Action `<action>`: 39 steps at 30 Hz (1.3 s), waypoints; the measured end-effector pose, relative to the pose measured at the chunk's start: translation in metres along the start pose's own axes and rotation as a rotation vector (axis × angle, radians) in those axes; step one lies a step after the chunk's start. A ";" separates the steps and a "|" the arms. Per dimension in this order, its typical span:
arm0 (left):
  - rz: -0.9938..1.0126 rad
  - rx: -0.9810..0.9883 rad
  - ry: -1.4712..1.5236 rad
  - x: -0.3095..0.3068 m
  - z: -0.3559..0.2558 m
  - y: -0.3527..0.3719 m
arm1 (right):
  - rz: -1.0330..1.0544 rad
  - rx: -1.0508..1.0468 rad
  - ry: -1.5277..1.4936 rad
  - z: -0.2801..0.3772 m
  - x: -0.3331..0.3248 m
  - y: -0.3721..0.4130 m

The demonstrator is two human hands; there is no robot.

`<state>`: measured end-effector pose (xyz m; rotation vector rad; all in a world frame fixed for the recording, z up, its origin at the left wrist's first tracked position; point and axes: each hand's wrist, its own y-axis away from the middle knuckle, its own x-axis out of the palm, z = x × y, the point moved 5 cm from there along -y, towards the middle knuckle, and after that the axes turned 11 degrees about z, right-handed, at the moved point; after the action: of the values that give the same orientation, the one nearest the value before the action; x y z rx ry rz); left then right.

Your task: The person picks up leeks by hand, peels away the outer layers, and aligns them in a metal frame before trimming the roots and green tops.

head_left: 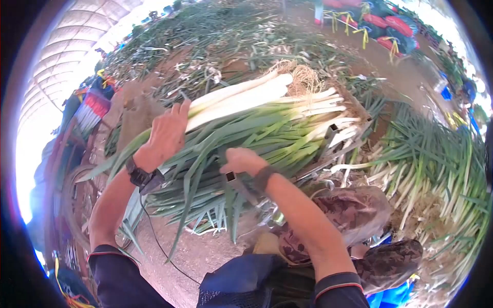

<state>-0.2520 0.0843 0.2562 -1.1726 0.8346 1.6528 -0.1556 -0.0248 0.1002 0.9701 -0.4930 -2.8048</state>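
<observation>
A thick bundle of leeks (241, 98), white stems and roots to the right, lies across a heap of green onions (287, 131) on a metal-framed stand. My left hand (168, 132) is wrapped round the leeks where white turns to green, with a device strapped at the wrist. Lower and to the right, my right hand (242, 162) is closed beside the hanging green leaves, near the open end of a square metal tube (230, 176). What its fingers hold, if anything, is hidden.
More green onions (431, 149) lie on the ground at the right. Loose leaves (205, 41) cover the ground ahead. Red net bundles (398, 25) with yellow ties are at the upper right. My camouflage-covered knees (359, 210) are close below the stand. A black cable (154, 231) hangs from my left wrist.
</observation>
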 end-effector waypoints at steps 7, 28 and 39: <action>0.153 0.186 0.238 0.028 -0.081 -0.098 | -0.315 -0.435 -0.345 -0.010 0.000 0.003; 0.116 0.175 0.003 0.133 -0.308 -0.254 | -0.909 0.194 0.173 -0.326 -0.166 0.180; 0.513 0.628 0.273 0.118 -0.240 -0.226 | -0.703 0.437 0.118 -0.372 -0.154 0.114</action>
<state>0.0234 -0.0149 0.0641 -0.7732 1.7913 1.4454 0.1982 -0.1941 -0.0466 1.6635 -0.9293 -3.2688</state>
